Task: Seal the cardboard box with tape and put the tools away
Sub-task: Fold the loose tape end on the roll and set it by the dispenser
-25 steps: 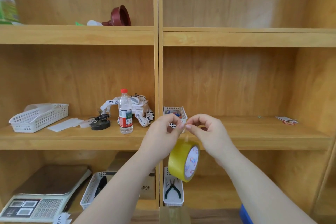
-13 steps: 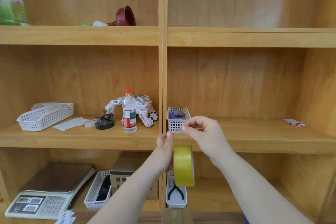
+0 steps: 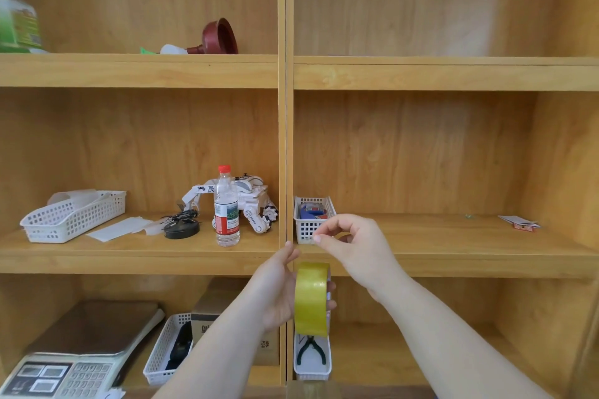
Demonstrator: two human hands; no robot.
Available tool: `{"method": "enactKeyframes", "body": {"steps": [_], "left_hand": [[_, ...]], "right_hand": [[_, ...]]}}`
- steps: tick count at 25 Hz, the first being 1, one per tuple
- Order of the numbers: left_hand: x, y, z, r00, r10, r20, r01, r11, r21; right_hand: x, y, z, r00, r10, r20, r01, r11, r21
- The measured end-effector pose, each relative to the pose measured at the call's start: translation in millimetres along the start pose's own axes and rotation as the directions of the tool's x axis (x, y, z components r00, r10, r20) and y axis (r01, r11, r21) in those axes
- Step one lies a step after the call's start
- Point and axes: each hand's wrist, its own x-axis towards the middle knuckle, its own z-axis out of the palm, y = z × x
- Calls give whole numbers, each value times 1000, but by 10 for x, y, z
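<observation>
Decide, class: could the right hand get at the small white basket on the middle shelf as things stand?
Probably yes. The right hand is pinched directly in front of the small white basket, with nothing between them, though its fingers may be pinching the tape end. The left hand holds the yellow tape roll below.

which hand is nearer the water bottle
Left. The left hand holds the tape roll below and right of the bottle; the right hand is farther right, past the shelf divider.

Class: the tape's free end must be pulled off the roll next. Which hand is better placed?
The right hand: its fingers are pinched just above the yellow tape roll, while the left hand grips the roll to steady it.
</observation>
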Motion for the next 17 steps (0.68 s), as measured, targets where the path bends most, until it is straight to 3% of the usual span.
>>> {"method": "enactKeyframes", "body": {"steps": [3, 9, 17], "left_hand": [[8, 27, 22, 999, 46, 22, -46, 998, 36], [35, -77, 107, 969, 244, 31, -243, 926, 289], [3, -122, 89, 955, 297, -21, -255, 855, 451]], "right_hand": [[38, 9, -51, 999, 20, -25, -20, 1000, 19], [97, 70, -128, 984, 147, -99, -134, 983, 127], [82, 107, -141, 976, 191, -102, -179, 977, 117]]}}
